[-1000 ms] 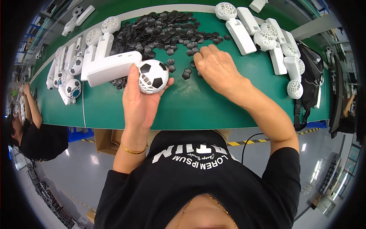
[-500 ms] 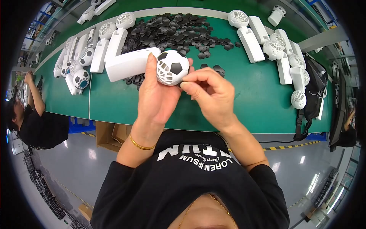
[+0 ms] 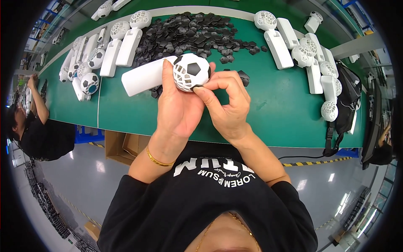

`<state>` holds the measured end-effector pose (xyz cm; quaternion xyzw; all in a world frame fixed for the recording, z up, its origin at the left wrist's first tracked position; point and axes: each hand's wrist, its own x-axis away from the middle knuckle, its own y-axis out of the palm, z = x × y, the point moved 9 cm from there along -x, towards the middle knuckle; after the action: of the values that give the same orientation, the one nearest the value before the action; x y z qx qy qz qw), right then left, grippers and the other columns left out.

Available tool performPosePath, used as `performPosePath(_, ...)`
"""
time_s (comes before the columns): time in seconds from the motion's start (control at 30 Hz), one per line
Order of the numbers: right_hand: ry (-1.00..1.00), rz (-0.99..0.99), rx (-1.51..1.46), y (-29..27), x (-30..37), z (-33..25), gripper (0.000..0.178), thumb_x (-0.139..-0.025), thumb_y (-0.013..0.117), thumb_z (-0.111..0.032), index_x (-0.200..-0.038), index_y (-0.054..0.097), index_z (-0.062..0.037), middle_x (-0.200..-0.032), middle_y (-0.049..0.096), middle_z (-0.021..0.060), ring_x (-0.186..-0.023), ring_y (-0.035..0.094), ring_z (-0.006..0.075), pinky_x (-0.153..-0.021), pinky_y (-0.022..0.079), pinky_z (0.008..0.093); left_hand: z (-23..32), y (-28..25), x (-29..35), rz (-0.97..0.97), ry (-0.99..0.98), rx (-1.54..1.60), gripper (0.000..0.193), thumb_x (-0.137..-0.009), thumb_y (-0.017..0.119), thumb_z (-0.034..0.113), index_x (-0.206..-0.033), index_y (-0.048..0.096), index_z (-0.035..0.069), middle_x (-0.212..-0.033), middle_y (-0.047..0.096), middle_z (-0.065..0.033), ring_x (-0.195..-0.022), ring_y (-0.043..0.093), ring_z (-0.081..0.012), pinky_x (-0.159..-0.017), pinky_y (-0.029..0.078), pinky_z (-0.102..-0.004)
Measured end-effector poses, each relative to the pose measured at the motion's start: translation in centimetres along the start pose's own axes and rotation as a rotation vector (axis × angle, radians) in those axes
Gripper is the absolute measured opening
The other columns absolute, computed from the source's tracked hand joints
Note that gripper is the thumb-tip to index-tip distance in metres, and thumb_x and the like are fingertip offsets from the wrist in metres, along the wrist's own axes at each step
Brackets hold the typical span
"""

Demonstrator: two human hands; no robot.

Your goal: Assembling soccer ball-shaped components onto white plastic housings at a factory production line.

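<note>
My left hand (image 3: 178, 103) is closed around a white device with a football-patterned ball head (image 3: 184, 71) and a long white body (image 3: 145, 77) that points to the left. Black pentagon pieces sit in part of the ball, while its left side shows open white lattice. My right hand (image 3: 228, 103) pinches a small black pentagon piece (image 3: 195, 87) between thumb and forefinger, against the ball's lower right edge. Most of that piece is hidden by the fingertips. Behind the device lies a big heap of loose black pentagon pieces (image 3: 184, 35) on the green table (image 3: 281, 109).
More white ball-headed devices stand in a group at the left (image 3: 111, 56) and another at the right (image 3: 279, 48). A black backpack (image 3: 348, 90) rests at the right table end. At the far left, another person (image 3: 40, 130) works. Below the table is a cardboard box (image 3: 119, 147).
The ball has turned slightly and the white body has swung lower at its left end. My right hand has shifted a little left, its fingertips now at the ball's lower edge.
</note>
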<state>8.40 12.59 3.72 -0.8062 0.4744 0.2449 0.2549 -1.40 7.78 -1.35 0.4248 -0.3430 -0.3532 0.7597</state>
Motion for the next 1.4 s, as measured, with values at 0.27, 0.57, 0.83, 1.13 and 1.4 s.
performPosePath(0.27, -0.03, 0.023, 0.059, 0.2, 0.4, 0.1, 0.023, -0.073, 0.078, -0.004, -0.087, 0.06, -0.0032, -0.091, 0.06, 0.0094, -0.084, 0.057, 0.0202, -0.074, 0.047, 0.0309, -0.4, 0.5, 0.1, -0.022, -0.026, 0.029, 0.051, -0.101, 0.031, 0.048, -0.12, 0.048, 0.004, -0.117, 0.055, -0.0139, -0.116, 0.051, -0.0293, -0.102, 0.044, -0.0421)
performPosePath(0.57, -0.05, -0.44, -0.115, 1.3, -2.3, -1.1, 0.063, -0.069, 0.077, -0.013, -0.126, 0.053, 0.0001, -0.127, 0.056, 0.0187, -0.116, 0.055, 0.0316, -0.097, 0.045, 0.037, -0.1, 0.9, 2.8, -0.026, -0.123, -0.027, 0.053, -0.102, 0.026, 0.048, -0.13, 0.044, 0.006, -0.129, 0.051, -0.0114, -0.124, 0.048, -0.0251, -0.109, 0.038, -0.0458)
performPosePath(0.83, -0.171, -0.451, -0.102, 0.1, -2.6, -1.9, 0.061, -0.067, 0.077, -0.014, -0.121, 0.055, 0.0022, -0.109, 0.065, 0.0169, -0.097, 0.066, 0.028, -0.084, 0.053, 0.0346, 0.8, 0.5, 7.4, -0.257, -0.64, -0.636, 0.049, -0.095, 0.056, 0.03, -0.131, 0.043, 0.0, -0.116, 0.057, -0.0169, -0.092, 0.066, -0.0272, -0.081, 0.057, -0.0362)
performPosePath(1.13, 0.277, -0.707, -0.506, 1.7, -2.7, -0.3, 0.049, -0.077, 0.071, -0.013, -0.122, 0.055, -0.0001, -0.103, 0.065, 0.0076, -0.09, 0.064, 0.0144, -0.082, 0.051, 0.0291, 4.7, 7.5, 4.0, -0.529, 0.321, -1.798, 0.086, -0.066, 0.079, 0.003, -0.139, 0.035, 0.002, -0.122, 0.055, -0.0179, -0.11, 0.057, -0.03, -0.094, 0.046, -0.0354)
performPosePath(1.4, 0.084, -0.512, 0.485, -2.5, -5.7, 7.6, 0.019, -0.085, 0.064, -0.01, -0.101, 0.063, -0.0002, -0.087, 0.062, 0.0103, -0.08, 0.063, 0.0207, -0.069, 0.052, 0.0347, 2.4, 3.3, 1.3, -0.361, 0.216, -1.386, 0.095, -0.067, 0.076, -0.003, -0.145, 0.022, 0.003, -0.114, 0.052, -0.0093, -0.101, 0.057, -0.0161, -0.091, 0.046, -0.0282)
